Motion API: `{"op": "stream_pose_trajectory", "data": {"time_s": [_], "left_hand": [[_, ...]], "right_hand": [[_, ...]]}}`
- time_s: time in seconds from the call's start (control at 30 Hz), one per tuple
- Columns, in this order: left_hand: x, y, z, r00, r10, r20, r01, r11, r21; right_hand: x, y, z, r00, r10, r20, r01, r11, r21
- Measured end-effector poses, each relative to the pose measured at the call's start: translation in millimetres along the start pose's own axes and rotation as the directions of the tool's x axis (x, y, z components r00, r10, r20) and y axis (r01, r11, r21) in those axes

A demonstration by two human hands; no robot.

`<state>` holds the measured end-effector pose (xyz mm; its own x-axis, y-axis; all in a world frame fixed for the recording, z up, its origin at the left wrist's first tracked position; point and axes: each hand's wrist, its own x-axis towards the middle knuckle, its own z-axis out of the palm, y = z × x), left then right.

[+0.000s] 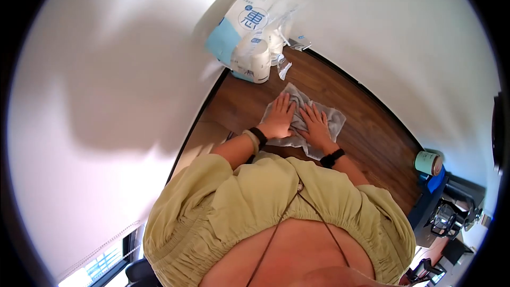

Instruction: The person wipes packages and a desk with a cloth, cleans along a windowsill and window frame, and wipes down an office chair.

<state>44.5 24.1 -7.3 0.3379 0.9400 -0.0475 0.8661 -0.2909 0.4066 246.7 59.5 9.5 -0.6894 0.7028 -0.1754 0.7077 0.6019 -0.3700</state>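
A crumpled grey cloth (336, 122) is spread over the dark wooden counter (366, 138). My left hand (278, 117) presses flat on its left side, fingers stretched forward. On the cloth's middle lies my right hand (317, 127), also flat, with its fingers a little apart. Neither hand grips the fabric; both rest on top of it, side by side. The palms and the cloth beneath them are hidden. Each wrist carries a black band.
In the far corner stands a white and blue plastic bag of paper cups (254, 26), with a torn piece of clear wrapping (283, 67) beside it. White walls border the counter. To the right are a green-labelled container (426, 163) and a dark appliance with a glass pot (446, 218).
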Motion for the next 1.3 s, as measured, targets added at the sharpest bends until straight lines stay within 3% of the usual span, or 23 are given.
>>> {"op": "stream_pose_trajectory", "data": {"time_s": [0.1,0.27,0.37,0.47,0.57,0.67,0.83,0.97,1.07,1.17,1.23,1.3], "left_hand": [[33.8,8.7,-3.2,0.996,0.069,0.048,-0.069,0.998,-0.011],[54.8,23.0,-8.1,0.998,0.033,0.056,-0.030,0.998,-0.056],[48.0,30.6,-20.5,0.998,0.035,-0.061,-0.036,0.999,-0.010],[28.4,24.3,-23.2,0.995,0.000,-0.102,-0.008,0.997,-0.076],[19.1,14.7,-35.5,0.992,0.013,-0.129,-0.026,0.994,-0.103],[13.9,3.6,-49.7,0.966,0.051,-0.254,-0.078,0.992,-0.097],[2.0,-6.4,-51.7,0.972,-0.038,-0.233,0.009,0.992,-0.125],[-1.2,4.2,-66.5,0.929,-0.004,-0.371,-0.060,0.985,-0.160],[10.8,28.3,-119.3,0.867,-0.024,-0.498,-0.128,0.955,-0.268],[19.1,47.0,-197.2,0.694,0.204,-0.691,-0.228,0.972,0.057],[25.8,49.8,-246.7,0.615,0.144,-0.775,0.059,0.972,0.228],[43.1,27.1,-278.2,0.608,-0.029,-0.794,0.257,0.953,0.161]], "right_hand": [[-10.0,13.9,-6.5,0.991,0.114,-0.065,-0.115,0.993,-0.003],[-4.7,32.0,-1.2,0.948,0.289,-0.137,-0.294,0.955,-0.023],[25.3,39.8,-7.0,0.906,0.392,-0.161,-0.396,0.918,0.005],[63.9,43.3,-11.4,0.878,0.455,-0.151,-0.454,0.890,0.046],[109.1,47.7,-17.5,0.890,0.437,-0.128,-0.427,0.899,0.097],[155.3,44.3,-23.3,0.913,0.392,-0.116,-0.384,0.920,0.085],[189.5,14.8,-30.6,0.918,0.397,-0.015,-0.397,0.918,-0.008],[183.6,25.3,-29.5,0.979,0.202,0.002,-0.201,0.974,-0.101],[162.7,38.0,-28.2,0.996,0.088,0.033,-0.082,0.984,-0.160],[125.5,35.2,-24.5,0.997,0.052,0.052,-0.043,0.987,-0.157],[95.5,32.6,-15.4,0.998,0.037,0.044,-0.031,0.990,-0.136],[67.9,29.0,-10.1,0.999,0.031,0.040,-0.026,0.993,-0.113]]}}
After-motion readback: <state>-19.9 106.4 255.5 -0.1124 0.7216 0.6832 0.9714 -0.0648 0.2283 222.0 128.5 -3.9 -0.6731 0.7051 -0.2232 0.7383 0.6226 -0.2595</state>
